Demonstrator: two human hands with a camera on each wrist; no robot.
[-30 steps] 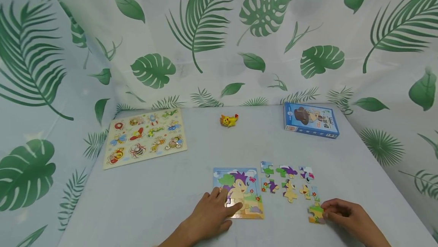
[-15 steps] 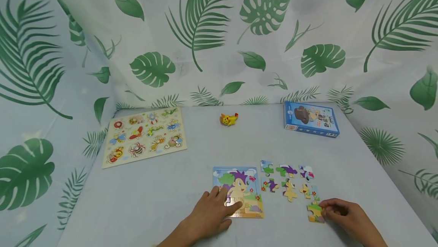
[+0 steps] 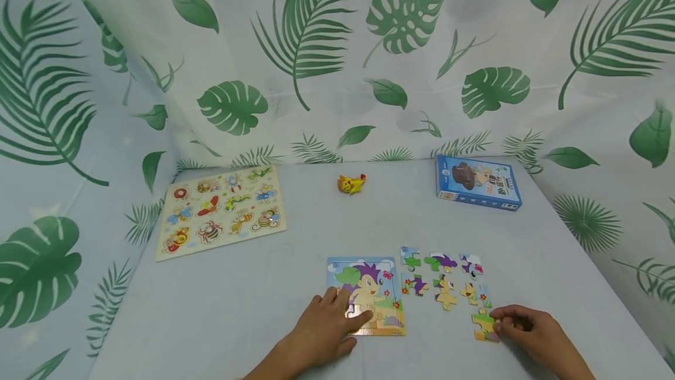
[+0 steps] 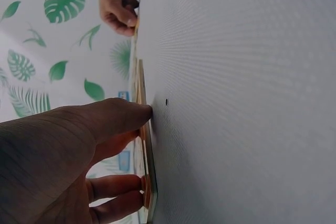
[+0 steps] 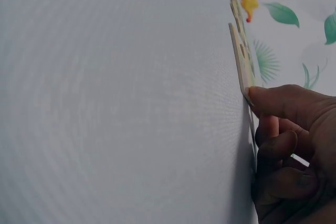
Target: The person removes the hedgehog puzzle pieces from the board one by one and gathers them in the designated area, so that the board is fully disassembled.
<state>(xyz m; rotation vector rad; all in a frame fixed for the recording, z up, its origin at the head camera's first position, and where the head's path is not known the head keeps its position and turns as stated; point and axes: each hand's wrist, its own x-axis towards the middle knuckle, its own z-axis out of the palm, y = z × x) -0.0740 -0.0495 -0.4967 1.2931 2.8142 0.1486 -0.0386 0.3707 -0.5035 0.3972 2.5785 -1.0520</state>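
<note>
My left hand [image 3: 328,324] rests on a square hedgehog picture puzzle board [image 3: 394,286], its fingers spread across the lower left part. In the left wrist view the thumb [image 4: 123,115] lies at the board's near edge. My right hand [image 3: 532,333] pinches the right edge of a green and yellow puzzle piece [image 3: 484,327] between thumb and fingers, flat at the table. This piece sits just below a piece with a red flower [image 3: 484,295]. In the right wrist view the thumb [image 5: 283,100] presses on the wooden piece, and the other fingers are curled under the palm.
Several loose puzzle pieces [image 3: 446,292] lie in rows right of the board. A wooden insect puzzle board [image 3: 221,210] is at the far left, a small yellow toy figure [image 3: 350,184] at the back, and a blue box [image 3: 479,182] at the back right. A leaf-print curtain [image 3: 337,58] surrounds the table.
The right hand has shifted the green and yellow piece slightly left and up, closer beneath the row above. The left hand stays in place on the board.
</note>
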